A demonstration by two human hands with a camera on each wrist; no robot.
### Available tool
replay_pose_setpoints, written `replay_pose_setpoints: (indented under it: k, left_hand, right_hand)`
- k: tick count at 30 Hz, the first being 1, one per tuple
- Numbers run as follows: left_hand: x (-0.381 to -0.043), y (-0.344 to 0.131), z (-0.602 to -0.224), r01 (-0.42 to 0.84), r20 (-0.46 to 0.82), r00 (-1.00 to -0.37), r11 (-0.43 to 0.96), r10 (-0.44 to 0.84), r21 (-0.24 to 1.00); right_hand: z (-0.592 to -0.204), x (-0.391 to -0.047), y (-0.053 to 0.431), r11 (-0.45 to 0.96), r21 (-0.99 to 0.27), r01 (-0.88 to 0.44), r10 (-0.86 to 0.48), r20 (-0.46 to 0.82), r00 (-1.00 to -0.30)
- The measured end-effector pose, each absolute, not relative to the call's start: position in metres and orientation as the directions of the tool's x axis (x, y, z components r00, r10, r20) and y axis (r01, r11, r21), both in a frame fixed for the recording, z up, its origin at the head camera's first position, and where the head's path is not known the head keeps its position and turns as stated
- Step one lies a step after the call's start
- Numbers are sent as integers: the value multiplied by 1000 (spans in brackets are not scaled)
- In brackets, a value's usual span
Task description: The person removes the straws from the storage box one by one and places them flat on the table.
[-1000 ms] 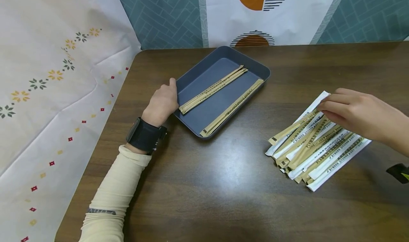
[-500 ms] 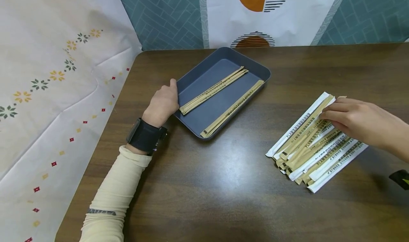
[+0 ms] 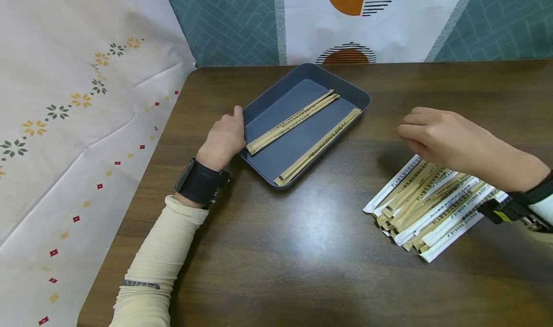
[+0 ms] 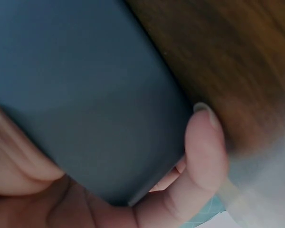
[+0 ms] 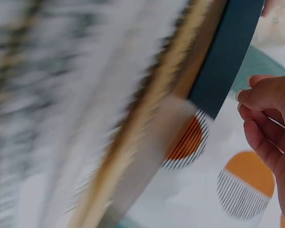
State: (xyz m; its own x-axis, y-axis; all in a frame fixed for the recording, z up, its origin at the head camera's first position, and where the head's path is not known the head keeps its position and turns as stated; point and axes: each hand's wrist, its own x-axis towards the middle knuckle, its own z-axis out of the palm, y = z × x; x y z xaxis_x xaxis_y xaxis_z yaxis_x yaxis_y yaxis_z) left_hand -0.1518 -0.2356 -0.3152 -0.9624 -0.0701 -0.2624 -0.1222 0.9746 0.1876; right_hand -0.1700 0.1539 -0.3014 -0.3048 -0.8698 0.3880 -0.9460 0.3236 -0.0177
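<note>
My left hand grips the left corner of a blue-grey rectangular tray; in the left wrist view its fingers curl round the tray's edge. Inside the tray lie two groups of long, thin tan paper-wrapped sticks, one across the middle and another along the near-right side. My right hand hovers over the upper-left end of a pile of similar white and tan wrapped sticks. In the right wrist view, its fingers are loosely bent, with nothing visible between them.
Brown wooden table lies under everything. White cloth with flower patterns hangs along the left edge. Behind the far edge is a teal and white patterned cloth. A dark strap with a device sits on the right wrist, over the pile.
A tan stick that sat askew under my right hand now lies flat among the pile. That hand has lifted off and moved left and away from me. The left hand stays on the tray.
</note>
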Motion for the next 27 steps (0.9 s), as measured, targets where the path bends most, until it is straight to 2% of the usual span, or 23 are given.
replay_pose_setpoints:
  k: [3,14,23,27]
  left_hand:
    - [-151,-235,-315,-125,-262,-962,974,-72,191]
    - [-151,-235,-315,-112,-240,-968,978,-67,176]
    - [-152,-235,-314,-119,-252,-965,979,-74,165]
    - [-153,-235,-314,-126,-260,-962,978,-80,164]
  right_hand:
    - [-296,-174,134,296,-26,-955,-877,388,-282]
    - [-291,-190,76,265,-80,-961,-893,356,-275]
    - [-300,-216,30,343,-122,-931,-904,227,-362]
    - [-308,-221,13,348,-103,-932,-915,176,-362]
